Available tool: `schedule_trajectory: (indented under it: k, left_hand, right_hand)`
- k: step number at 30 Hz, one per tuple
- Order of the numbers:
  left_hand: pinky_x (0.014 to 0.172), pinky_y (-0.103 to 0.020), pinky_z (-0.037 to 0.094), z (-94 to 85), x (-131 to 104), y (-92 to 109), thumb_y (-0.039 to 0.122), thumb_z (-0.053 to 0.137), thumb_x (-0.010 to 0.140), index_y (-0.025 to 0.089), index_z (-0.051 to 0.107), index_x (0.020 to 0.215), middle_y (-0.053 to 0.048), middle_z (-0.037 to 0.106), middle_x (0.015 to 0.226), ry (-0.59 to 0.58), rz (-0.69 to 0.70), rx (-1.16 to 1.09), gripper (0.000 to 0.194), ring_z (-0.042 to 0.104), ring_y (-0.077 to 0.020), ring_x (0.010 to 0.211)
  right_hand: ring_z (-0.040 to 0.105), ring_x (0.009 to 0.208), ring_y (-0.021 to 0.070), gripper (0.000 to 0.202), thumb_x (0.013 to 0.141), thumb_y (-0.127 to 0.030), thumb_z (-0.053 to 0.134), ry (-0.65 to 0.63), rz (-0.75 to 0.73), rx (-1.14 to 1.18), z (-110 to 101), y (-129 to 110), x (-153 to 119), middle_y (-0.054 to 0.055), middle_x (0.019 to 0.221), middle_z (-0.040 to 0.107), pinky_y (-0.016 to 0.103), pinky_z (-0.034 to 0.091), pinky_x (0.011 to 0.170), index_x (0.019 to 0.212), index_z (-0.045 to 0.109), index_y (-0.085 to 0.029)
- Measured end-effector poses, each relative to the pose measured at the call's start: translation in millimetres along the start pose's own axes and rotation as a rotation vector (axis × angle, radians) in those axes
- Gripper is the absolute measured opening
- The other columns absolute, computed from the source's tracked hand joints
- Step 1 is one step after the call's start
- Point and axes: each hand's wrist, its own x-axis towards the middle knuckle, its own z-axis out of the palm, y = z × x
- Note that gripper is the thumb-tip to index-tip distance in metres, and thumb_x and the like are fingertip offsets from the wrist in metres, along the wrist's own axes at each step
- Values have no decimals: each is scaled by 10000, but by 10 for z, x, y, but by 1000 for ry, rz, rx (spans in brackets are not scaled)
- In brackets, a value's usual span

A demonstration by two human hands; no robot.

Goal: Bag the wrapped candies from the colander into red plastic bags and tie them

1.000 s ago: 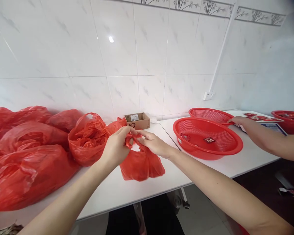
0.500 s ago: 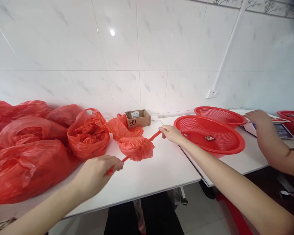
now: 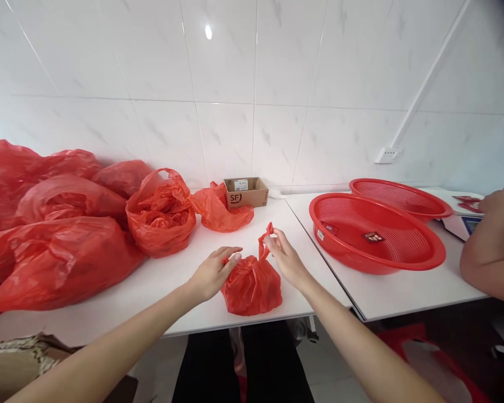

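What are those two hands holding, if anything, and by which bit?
The right hand pinches the small red bag by its twisted handle. The left hand is at the bag's other side; whether it grips anything can't be told.

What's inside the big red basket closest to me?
Inside the basket, I can see a small dark packet on the bottom and a small red packet near the left side. The near wall hides part of the bottom, so I can't tell what's there.

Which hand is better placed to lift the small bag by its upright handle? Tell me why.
Probably the right hand: it pinches the upright handle above the small bag. The left hand is at the bag's left side.
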Motion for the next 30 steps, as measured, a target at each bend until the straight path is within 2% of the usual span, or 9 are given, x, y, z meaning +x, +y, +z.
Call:
schedule_trajectory:
  k: [3, 5, 8, 11, 14, 17, 23, 26, 30]
  left_hand:
    - [959, -350, 410, 239, -5, -44, 488, 263, 978, 234, 634, 1085, -48, 645, 1095, 19, 52, 16, 462, 564, -207, 1058]
    - [864, -340, 428, 334, -20, -83, 476, 262, 980, 225, 627, 950, -42, 642, 950, 40, 56, 36, 445, 573, -207, 936]
    - [691, -310, 405, 391, -37, -159, 466, 246, 982, 217, 542, 796, -18, 574, 751, 102, 5, 72, 429, 534, -191, 725]
    - [594, -287, 326, 370, -23, -199, 451, 262, 977, 222, 434, 698, 16, 463, 620, 164, -39, 115, 400, 434, -169, 578]
    - [580, -278, 285, 320, 27, -197, 443, 236, 981, 225, 361, 676, 25, 409, 607, 241, -59, 145, 395, 388, -161, 560]
    - [578, -273, 281, 307, 77, -232, 439, 191, 988, 228, 339, 690, 19, 406, 629, 302, -89, 167, 394, 394, -164, 576]
    - [580, -265, 329, 419, 64, -447, 407, 242, 988, 226, 419, 740, 7, 475, 654, 207, -109, 206, 354, 457, -167, 576]
    - [587, -266, 348, 461, 55, -493, 413, 248, 988, 226, 460, 769, -4, 502, 664, 166, -116, 239, 358, 491, -175, 590]
    - [593, -278, 366, 491, 66, -478, 396, 262, 989, 220, 509, 813, -23, 538, 675, 144, -139, 290, 351, 532, -195, 623]
  right_hand:
    - [532, 1203, 230, 590, 906, -552, 480, 91, -109, -144, 190, 217, -305, 99, 1381, 497, 390, 446, 973, 1404, 340, -267]
    - [501, 1244, 248, 606, 911, -533, 482, 108, -136, -243, 258, 348, -414, 111, 1400, 478, 392, 447, 966, 1422, 322, -247]
    - [661, 898, 236, 553, 940, -535, 416, 101, -93, -337, 256, 459, -403, 71, 1023, 677, 348, 506, 744, 1391, 357, -221]
    - [600, 578, 183, 489, 952, -535, 394, 149, -196, -418, 180, 457, -248, -15, 671, 615, 279, 449, 576, 1304, 453, -201]
    - [557, 528, 149, 432, 964, -511, 401, 259, -413, -507, 112, 413, -61, -22, 619, 578, 247, 411, 560, 1204, 543, -181]
    - [559, 533, 141, 415, 973, -502, 398, 325, -521, -589, 95, 440, 82, -16, 593, 579, 238, 386, 565, 1130, 587, -168]
    - [551, 528, 151, 492, 965, -582, 324, 208, -390, -660, 122, 674, 172, -26, 584, 562, 241, 342, 527, 1126, 570, -186]
    - [567, 596, 163, 411, 969, -534, 349, 145, -289, -645, 120, 695, 160, -14, 651, 592, 249, 359, 573, 1124, 562, -219]
    - [586, 685, 169, 293, 972, -423, 367, 57, -230, -633, 119, 661, 137, 7, 769, 644, 261, 377, 631, 952, 603, -251]
